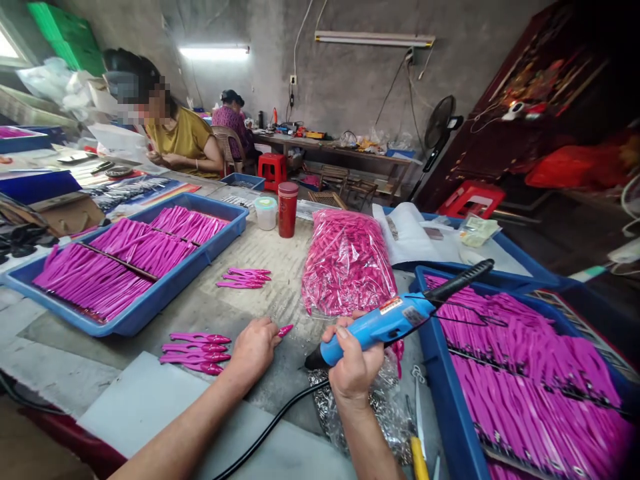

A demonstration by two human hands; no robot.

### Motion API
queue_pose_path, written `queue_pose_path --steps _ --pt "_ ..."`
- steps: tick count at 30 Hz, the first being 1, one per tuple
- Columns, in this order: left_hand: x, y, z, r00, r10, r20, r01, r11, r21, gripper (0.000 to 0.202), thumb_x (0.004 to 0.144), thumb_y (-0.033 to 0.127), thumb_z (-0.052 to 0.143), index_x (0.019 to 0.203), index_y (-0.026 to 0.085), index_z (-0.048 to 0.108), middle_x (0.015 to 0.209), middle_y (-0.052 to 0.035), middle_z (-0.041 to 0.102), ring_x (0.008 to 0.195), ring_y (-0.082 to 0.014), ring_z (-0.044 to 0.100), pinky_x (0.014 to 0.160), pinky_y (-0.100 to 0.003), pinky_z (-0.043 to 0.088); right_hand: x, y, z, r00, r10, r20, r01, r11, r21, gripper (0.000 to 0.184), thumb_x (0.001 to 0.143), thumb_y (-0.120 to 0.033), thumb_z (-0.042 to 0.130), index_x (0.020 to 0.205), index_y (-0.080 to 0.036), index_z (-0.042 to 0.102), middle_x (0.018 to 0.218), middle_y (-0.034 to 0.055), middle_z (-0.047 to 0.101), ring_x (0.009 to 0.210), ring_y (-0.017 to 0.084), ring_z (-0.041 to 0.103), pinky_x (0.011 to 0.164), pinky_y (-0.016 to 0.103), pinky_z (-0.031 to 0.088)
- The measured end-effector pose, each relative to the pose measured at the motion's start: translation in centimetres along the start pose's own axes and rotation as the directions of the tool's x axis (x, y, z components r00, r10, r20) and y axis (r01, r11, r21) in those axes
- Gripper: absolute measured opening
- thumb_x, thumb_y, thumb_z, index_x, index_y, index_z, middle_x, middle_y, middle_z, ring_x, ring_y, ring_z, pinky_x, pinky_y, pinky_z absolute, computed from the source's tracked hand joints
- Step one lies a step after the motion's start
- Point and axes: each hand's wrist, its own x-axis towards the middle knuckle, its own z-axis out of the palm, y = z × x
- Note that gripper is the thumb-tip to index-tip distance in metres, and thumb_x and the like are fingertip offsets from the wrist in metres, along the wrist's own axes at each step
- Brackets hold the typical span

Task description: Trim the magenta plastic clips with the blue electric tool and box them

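Grey concrete wall (350, 80), lit tube lamp (214, 51), red stool (273, 170), standing fan (439, 122)

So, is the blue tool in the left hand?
No, the right hand grips the blue tool; the left hand holds a pink piece.

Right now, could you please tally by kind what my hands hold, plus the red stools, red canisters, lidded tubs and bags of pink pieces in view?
blue screwdriver: 1, in the right hand
pink piece: 1, in the left hand
red stools: 2, the second at far right
red canister: 1
lidded tub: 1
bag of pink pieces: 1
Total: 7
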Motion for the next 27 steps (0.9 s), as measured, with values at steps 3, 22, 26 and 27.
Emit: queue_pose_path --steps 3,22,26,27 --pt "-0.1 0.1 0.1 1.000 -0.020 0.004 0.020 1.000 0.010 0.024 0.088 0.023 0.040 0.079 0.017 0.062 0.092 -0.0057 0.058 0.091 -0.0179 0.052 0.076 -0.027 0.038 0.2 -0.2 0.9 0.999 -0.029 0.025 0.029 1.000 -0.011 0.040 0.065 -0.028 0.063 0.094 -0.015 0.038 0.064 -0.0046 0.050 0.046 0.011 0.052 0.049 0.025 0.042" --pt "0.0 -0.1 0.7 1.000 0.006 0.019 -0.005 0.998 -0.066 0.024 0.087 0.024 0.040 0.089 0.018 0.064 0.094 -0.0067 0.059 0.095 -0.0229 0.051 0.078 -0.032 0.040 1.4 2.2 5.8 0.964 -0.129 0.234 0.161 0.979 -0.127 0.031 0.067 -0.025 0.060 0.084 -0.016 0.036 0.059 -0.0054 0.048 0.046 0.009 0.049 0.049 0.023 0.041" --pt "0.0 0.0 0.7 1.000 0.019 0.014 -0.018 0.997 -0.078 0.024 0.087 0.023 0.040 0.089 0.018 0.064 0.093 -0.0073 0.059 0.094 -0.0231 0.051 0.078 -0.033 0.040 1.4 2.3 5.9 0.966 -0.118 0.231 0.152 0.979 -0.135 0.035 0.066 -0.025 0.060 0.089 -0.016 0.036 0.059 -0.0062 0.047 0.045 0.009 0.049 0.048 0.023 0.040" --pt "0.0 0.0 0.7 1.000 0.018 0.014 -0.016 0.996 -0.083 0.024 0.087 0.023 0.041 0.089 0.017 0.064 0.093 -0.0075 0.059 0.094 -0.0231 0.051 0.078 -0.033 0.040 1.4 2.3 5.9 0.966 -0.117 0.229 0.151 0.979 -0.140 0.035 0.066 -0.025 0.060 0.089 -0.017 0.036 0.058 -0.0062 0.047 0.045 0.009 0.049 0.048 0.023 0.040"
